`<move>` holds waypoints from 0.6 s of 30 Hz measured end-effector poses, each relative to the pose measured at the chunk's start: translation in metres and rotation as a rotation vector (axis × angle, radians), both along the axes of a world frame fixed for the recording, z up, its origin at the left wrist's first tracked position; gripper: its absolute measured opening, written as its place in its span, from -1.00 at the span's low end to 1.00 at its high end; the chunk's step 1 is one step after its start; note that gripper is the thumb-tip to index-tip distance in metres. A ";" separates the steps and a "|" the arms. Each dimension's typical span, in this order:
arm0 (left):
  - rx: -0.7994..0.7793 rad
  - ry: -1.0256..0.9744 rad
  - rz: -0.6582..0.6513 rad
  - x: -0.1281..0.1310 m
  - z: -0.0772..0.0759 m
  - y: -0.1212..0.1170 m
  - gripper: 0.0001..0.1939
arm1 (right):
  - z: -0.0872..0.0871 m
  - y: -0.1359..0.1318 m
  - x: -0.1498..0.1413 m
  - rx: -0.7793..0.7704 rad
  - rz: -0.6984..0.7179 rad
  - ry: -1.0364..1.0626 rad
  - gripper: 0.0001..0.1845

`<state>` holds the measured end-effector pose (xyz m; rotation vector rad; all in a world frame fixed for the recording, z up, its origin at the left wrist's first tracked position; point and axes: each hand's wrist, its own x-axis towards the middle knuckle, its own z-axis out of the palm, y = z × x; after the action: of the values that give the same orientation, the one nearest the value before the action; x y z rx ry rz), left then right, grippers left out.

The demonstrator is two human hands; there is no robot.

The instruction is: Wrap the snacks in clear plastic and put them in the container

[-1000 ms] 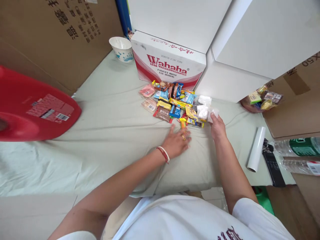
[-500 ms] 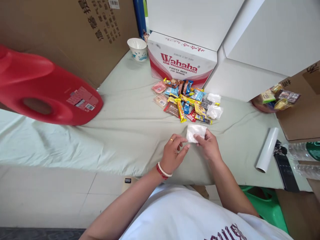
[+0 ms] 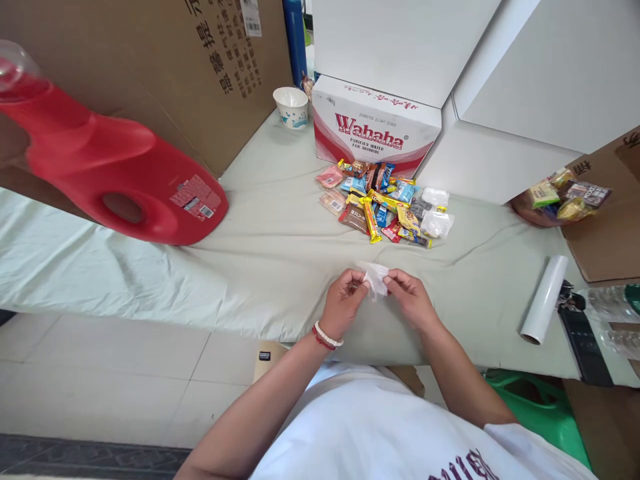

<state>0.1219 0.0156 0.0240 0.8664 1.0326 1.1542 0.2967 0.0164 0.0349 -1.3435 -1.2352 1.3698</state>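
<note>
Both my hands pinch one small clear plastic bag (image 3: 376,277) above the front of the cloth-covered table (image 3: 270,247). My left hand (image 3: 345,300), with a bead bracelet at the wrist, grips the bag's left edge. My right hand (image 3: 411,299) grips its right edge. Fingers of both hands are closed on the bag, which looks crumpled. Behind my hands lies a pile of wrapped snacks (image 3: 380,203), with two more clear bags (image 3: 436,217) at its right end.
A red detergent jug (image 3: 115,167) lies at the left. At the back stand a Wahaha carton (image 3: 375,130), a paper cup (image 3: 291,107), white boxes and cardboard. To the right are a white roll (image 3: 545,299), a bowl of snacks (image 3: 560,197) and a black remote (image 3: 583,343).
My right hand took a clear bag from the pile and brought it toward me. My left hand left the cloth and joined it on the bag, which now is crumpled between them.
</note>
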 end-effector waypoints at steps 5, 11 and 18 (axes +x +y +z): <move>-0.164 -0.362 -0.015 -0.019 0.005 -0.005 -0.74 | 0.007 0.037 0.039 0.033 -0.378 0.068 -0.69; -0.301 -0.506 -0.045 -0.027 0.005 -0.008 -0.73 | 0.031 0.087 0.070 0.230 -0.488 -0.345 -0.64; -0.468 -0.615 -0.009 -0.029 0.000 -0.004 -0.85 | 0.032 0.016 0.035 0.399 0.335 -0.331 -0.76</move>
<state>0.0930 0.0121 0.0243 0.1222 0.7307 1.0158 0.3321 0.0323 0.0673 -1.1383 -1.9124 1.0575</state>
